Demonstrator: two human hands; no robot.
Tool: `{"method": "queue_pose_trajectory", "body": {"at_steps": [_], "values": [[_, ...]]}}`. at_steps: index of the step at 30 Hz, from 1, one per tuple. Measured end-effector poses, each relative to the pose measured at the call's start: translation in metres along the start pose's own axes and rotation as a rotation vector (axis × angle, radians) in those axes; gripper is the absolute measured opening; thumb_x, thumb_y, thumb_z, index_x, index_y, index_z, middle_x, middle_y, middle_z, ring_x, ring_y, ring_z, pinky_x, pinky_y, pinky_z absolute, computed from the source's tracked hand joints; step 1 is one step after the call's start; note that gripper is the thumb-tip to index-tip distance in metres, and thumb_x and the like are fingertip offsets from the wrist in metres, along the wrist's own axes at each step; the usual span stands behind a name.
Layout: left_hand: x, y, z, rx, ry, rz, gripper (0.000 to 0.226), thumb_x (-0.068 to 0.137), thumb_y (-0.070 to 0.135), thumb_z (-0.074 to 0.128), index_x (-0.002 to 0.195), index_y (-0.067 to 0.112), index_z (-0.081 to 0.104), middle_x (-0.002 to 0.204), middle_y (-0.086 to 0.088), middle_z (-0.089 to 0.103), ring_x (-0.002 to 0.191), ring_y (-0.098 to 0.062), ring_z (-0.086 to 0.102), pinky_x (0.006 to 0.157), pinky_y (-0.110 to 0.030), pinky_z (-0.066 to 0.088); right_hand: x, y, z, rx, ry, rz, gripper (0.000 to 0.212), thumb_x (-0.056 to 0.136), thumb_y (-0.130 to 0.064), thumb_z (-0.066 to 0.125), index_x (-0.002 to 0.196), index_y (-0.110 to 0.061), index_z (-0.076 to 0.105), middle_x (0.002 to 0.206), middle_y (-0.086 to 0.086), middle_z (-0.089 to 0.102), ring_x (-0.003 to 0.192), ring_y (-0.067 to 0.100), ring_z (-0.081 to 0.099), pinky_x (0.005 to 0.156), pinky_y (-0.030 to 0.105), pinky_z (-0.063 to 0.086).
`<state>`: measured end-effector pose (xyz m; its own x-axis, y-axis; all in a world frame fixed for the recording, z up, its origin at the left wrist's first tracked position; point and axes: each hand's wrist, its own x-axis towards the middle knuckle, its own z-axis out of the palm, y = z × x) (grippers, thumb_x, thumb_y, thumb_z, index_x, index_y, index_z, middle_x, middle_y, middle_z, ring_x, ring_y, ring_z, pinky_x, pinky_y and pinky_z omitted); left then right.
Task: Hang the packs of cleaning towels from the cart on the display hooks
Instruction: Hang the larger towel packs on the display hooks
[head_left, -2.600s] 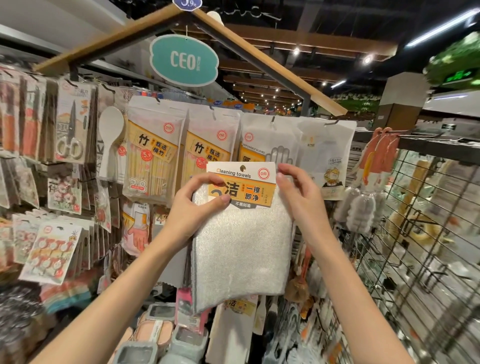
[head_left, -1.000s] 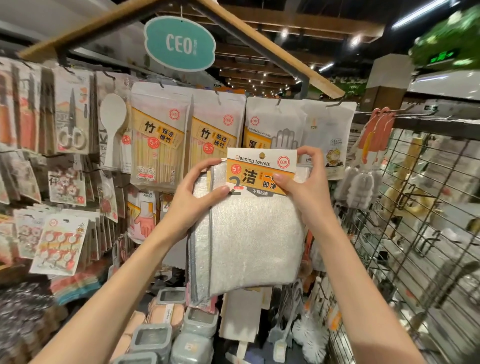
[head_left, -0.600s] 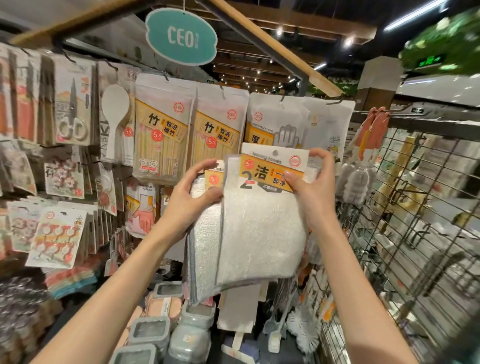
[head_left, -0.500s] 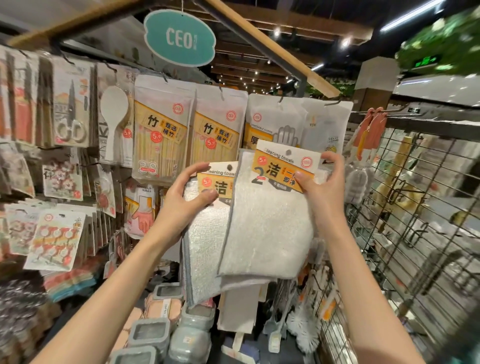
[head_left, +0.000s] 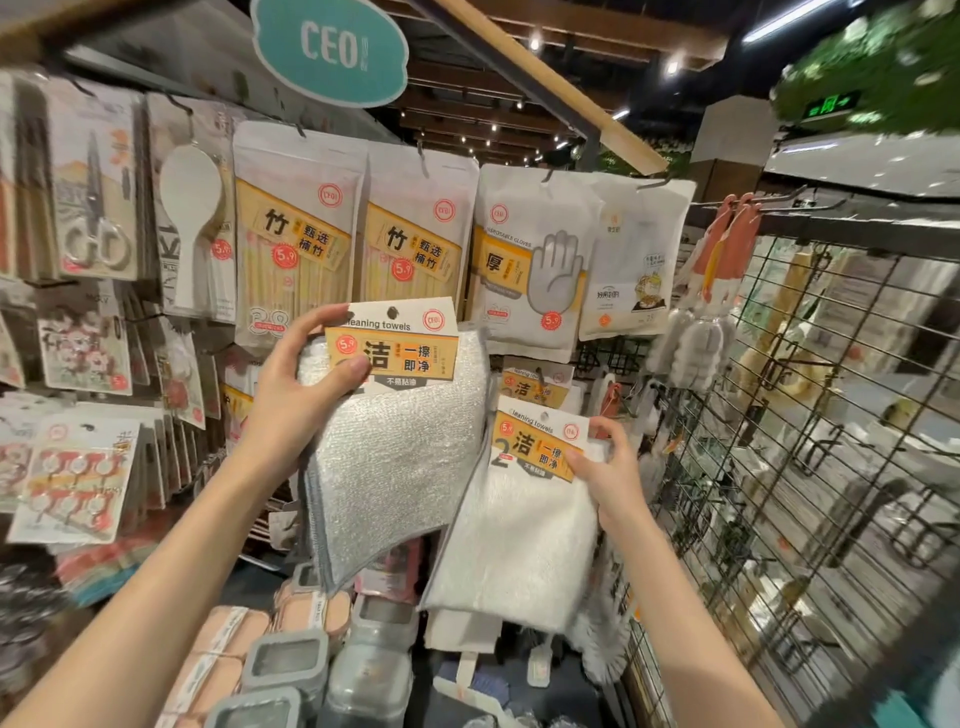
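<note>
Two packs of cleaning towels are held up before the display wall. My left hand (head_left: 301, 384) pinches the orange-and-white header card of a grey-edged silvery pack (head_left: 395, 457), raised at centre. Lower and to the right, my right hand (head_left: 605, 467) pinches the card of a whiter pack (head_left: 519, 540). Behind them another towel pack (head_left: 535, 387) hangs on the display, only its card showing. The hook under it is hidden.
Bags of bamboo sticks (head_left: 298, 234) and disposable gloves (head_left: 530, 260) hang in the row above. Scissors and spoons hang at left. A black wire grid panel (head_left: 810, 415) with bottle brushes stands at right. Grey-lidded containers (head_left: 285, 665) sit below.
The two packs, held together as one stack, have been split. My right hand carried the whiter pack down and right; my left hand kept the grey-edged pack up at centre.
</note>
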<state>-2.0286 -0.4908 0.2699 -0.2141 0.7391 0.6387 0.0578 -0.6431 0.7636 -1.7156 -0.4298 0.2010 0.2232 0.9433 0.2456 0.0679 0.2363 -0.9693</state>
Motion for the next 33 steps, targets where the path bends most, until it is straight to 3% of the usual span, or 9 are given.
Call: {"method": "queue_pose_trajectory", "body": {"at_steps": [9,12,14,17,21,24,28,31,33], "values": [[0.011,-0.006,-0.003,0.062,0.03,-0.026,0.044,0.075,0.03,0.074,0.114,0.045,0.06,0.109,0.034,0.059,0.11,-0.002,0.058,0.073,-0.011,0.051,0.041,0.018,0.013,-0.041,0.083,0.036,0.041,0.083,0.006,0.062,0.114,-0.019,0.05,0.122,-0.001,0.049,0.106,0.017,0.054,0.073,0.023,0.053],[0.016,-0.008,0.009,0.067,0.024,-0.03,0.045,0.075,0.031,0.074,0.114,0.045,0.06,0.111,0.032,0.058,0.109,-0.007,0.06,0.074,-0.013,0.052,0.053,0.022,0.018,-0.041,0.098,0.029,0.043,0.084,0.008,0.061,0.121,-0.011,0.05,0.129,0.006,0.049,0.117,0.023,0.052,0.093,0.04,0.051],[0.017,-0.01,0.017,0.048,0.024,-0.036,0.046,0.075,0.028,0.074,0.116,0.041,0.06,0.111,0.027,0.06,0.103,-0.004,0.063,0.073,-0.013,0.052,0.06,0.024,0.019,-0.036,0.115,0.028,0.044,0.084,0.008,0.06,0.123,-0.011,0.049,0.131,0.008,0.05,0.118,0.025,0.051,0.098,0.045,0.047],[0.017,-0.014,0.025,0.023,0.052,-0.048,0.045,0.076,0.022,0.074,0.117,0.038,0.061,0.107,0.024,0.062,0.095,-0.001,0.065,0.071,-0.012,0.052,0.073,0.027,0.019,-0.032,0.135,0.021,0.043,0.085,0.007,0.06,0.122,-0.012,0.05,0.13,0.008,0.051,0.118,0.025,0.052,0.098,0.044,0.048],[0.017,-0.015,0.031,0.029,0.067,-0.041,0.044,0.075,0.025,0.073,0.115,0.04,0.061,0.102,0.034,0.061,0.094,0.005,0.064,0.07,-0.01,0.051,0.091,0.031,0.024,-0.03,0.127,-0.006,0.044,0.085,0.008,0.058,0.124,-0.011,0.049,0.131,0.008,0.049,0.12,0.024,0.049,0.099,0.041,0.046],[0.017,-0.018,0.032,0.036,0.084,-0.046,0.045,0.073,0.029,0.073,0.114,0.042,0.061,0.111,0.025,0.06,0.1,-0.001,0.063,0.072,-0.012,0.052,0.096,0.041,0.024,-0.048,0.18,0.001,0.043,0.085,0.008,0.06,0.121,-0.013,0.05,0.131,0.007,0.051,0.121,0.024,0.049,0.1,0.043,0.046],[0.019,-0.024,0.032,0.063,0.102,-0.056,0.043,0.076,0.024,0.074,0.111,0.046,0.061,0.119,0.016,0.058,0.11,-0.012,0.061,0.073,-0.015,0.054,0.105,0.048,0.025,-0.065,0.208,-0.02,0.044,0.083,0.007,0.062,0.119,-0.014,0.051,0.126,0.002,0.052,0.114,0.018,0.05,0.093,0.032,0.045],[0.021,-0.023,0.036,0.049,0.111,-0.052,0.04,0.08,0.016,0.072,0.104,0.047,0.063,0.109,0.021,0.063,0.1,-0.005,0.064,0.07,-0.013,0.053,0.118,0.043,0.033,-0.09,0.224,-0.038,0.041,0.082,0.007,0.063,0.113,-0.018,0.053,0.111,-0.004,0.053,0.101,0.014,0.051,0.078,0.021,0.043],[0.022,-0.022,0.04,0.043,0.103,-0.037,0.035,0.081,0.011,0.07,0.096,0.043,0.067,0.101,0.022,0.068,0.091,0.001,0.065,0.067,-0.011,0.051,0.128,0.041,0.037,-0.106,0.224,-0.036,0.039,0.082,0.007,0.063,0.112,-0.016,0.054,0.107,-0.003,0.054,0.098,0.015,0.052,0.076,0.021,0.042]]}}
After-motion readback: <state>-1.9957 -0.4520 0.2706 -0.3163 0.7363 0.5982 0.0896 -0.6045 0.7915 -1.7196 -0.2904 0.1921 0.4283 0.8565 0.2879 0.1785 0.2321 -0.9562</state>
